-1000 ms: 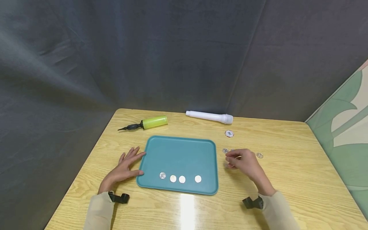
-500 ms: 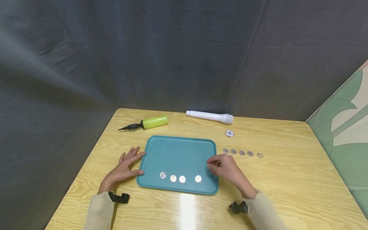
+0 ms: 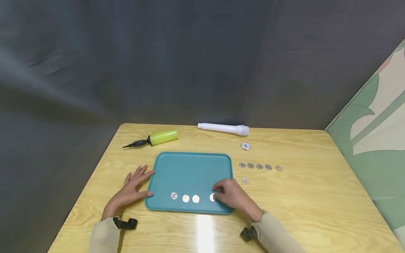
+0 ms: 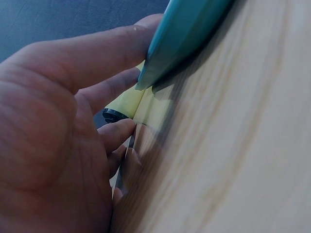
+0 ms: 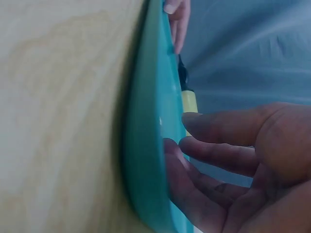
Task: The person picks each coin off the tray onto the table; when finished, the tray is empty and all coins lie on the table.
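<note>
A teal tray [image 3: 190, 168] [image 5: 146, 145] lies mid-table with a row of silver coins [image 3: 185, 199] along its near edge. My right hand [image 3: 229, 193] [image 5: 233, 160] hovers low over the tray's near right corner. Its fingertips rest at the rightmost coin [image 3: 212, 197], and in the right wrist view thumb and fingers are apart with nothing between them. My left hand [image 3: 133, 188] [image 4: 48, 121] lies flat on the table, with its thumb and a fingertip against the tray's left edge [image 4: 184, 29].
Right of the tray are a row of several coins [image 3: 259, 166], a single coin [image 3: 245, 180] and a poker chip [image 3: 245, 146]. A white torch [image 3: 223, 128] and a yellow hand pump [image 3: 158, 138] [image 4: 126, 99] lie at the back. Dark cloth surrounds the table.
My right hand has moved left from the coin row on the table to the tray's near right corner. The left hand has stayed put; the view shifted slightly.
</note>
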{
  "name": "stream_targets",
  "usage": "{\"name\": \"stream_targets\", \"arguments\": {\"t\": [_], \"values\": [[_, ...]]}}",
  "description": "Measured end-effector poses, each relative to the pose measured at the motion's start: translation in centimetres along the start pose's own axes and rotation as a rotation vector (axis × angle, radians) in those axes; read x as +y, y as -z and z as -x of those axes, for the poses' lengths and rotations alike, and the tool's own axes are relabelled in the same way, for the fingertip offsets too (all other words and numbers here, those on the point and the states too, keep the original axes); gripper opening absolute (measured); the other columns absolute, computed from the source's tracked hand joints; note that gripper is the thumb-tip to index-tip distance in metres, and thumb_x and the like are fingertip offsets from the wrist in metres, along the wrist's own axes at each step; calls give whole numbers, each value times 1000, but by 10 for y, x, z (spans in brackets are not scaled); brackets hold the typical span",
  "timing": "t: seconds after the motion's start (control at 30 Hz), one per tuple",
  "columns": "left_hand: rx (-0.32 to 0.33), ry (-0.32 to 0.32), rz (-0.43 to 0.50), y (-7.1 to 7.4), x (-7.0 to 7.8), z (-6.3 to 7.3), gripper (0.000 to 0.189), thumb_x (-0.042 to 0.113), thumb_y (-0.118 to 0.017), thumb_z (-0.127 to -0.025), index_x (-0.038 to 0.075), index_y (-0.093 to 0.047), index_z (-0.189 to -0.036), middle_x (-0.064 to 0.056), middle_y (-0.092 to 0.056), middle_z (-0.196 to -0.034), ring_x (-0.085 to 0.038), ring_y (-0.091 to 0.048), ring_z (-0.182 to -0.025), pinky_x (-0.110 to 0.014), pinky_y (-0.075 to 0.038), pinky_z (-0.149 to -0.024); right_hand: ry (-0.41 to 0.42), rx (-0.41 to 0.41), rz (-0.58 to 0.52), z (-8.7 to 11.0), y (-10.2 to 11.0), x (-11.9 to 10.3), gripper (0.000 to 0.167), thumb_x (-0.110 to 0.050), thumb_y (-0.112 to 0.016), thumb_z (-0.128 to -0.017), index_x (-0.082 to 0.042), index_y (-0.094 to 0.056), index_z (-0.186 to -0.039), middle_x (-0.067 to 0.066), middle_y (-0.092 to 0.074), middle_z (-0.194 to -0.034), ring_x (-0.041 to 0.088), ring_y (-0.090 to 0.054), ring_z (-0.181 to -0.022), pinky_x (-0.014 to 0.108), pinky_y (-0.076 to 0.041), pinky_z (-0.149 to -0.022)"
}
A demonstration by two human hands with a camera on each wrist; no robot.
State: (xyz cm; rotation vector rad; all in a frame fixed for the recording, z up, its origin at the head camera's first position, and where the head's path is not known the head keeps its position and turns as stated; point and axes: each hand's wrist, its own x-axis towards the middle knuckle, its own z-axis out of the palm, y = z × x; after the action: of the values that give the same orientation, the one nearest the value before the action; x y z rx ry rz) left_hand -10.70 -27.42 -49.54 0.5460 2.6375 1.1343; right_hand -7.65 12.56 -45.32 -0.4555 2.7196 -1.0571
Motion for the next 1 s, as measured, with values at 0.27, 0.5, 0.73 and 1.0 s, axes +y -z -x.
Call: {"name": "stream_targets", "arguments": {"t": [0.27, 0.5, 0.73, 1.0], "values": [[18, -8, 13, 4, -1, 10, 77, 31, -77, -86, 17, -43, -153, -27, -13, -167, -53, 2, -154, -73, 11, -115, 32, -12, 54, -3, -10, -9, 18, -10, -82, -78, -4, -78, -94, 4, -71, -87, 10, -58, -79, 25, -50, -68], [2, -26, 23, 1, 2, 2, 76, 31, -77, -86, 17, -44, -153, -27, -13, -167, -52, 3, -154, -73, 11, -116, 4, 7, 102, 3, -11, -10, 25, -14, -86, -75, -4, -79, -97, 1, -65, -83, 11, -51, -75, 24, -46, -65], [4, -14, 15, 0, 1, 0, 76, 32, -77, -86, 17, -44, -153, -24, -14, -167, -50, 2, -155, -71, 10, -117, 31, 55, 168, 5, -17, -11, 22, -9, -85, -73, -5, -80, -94, 2, -67, -83, 10, -55, -75, 24, -50, -67], [0, 2, 16, 0, 2, 0, 77, 33, -78, -86, 18, -44, -153, -23, -13, -168, -49, 3, -155, -70, 11, -118, 69, 95, 191, 6, -20, -12, 15, -4, -82, -75, -6, -81, -90, 3, -71, -84, 16, -65, -82, 34, -59, -75]]}}
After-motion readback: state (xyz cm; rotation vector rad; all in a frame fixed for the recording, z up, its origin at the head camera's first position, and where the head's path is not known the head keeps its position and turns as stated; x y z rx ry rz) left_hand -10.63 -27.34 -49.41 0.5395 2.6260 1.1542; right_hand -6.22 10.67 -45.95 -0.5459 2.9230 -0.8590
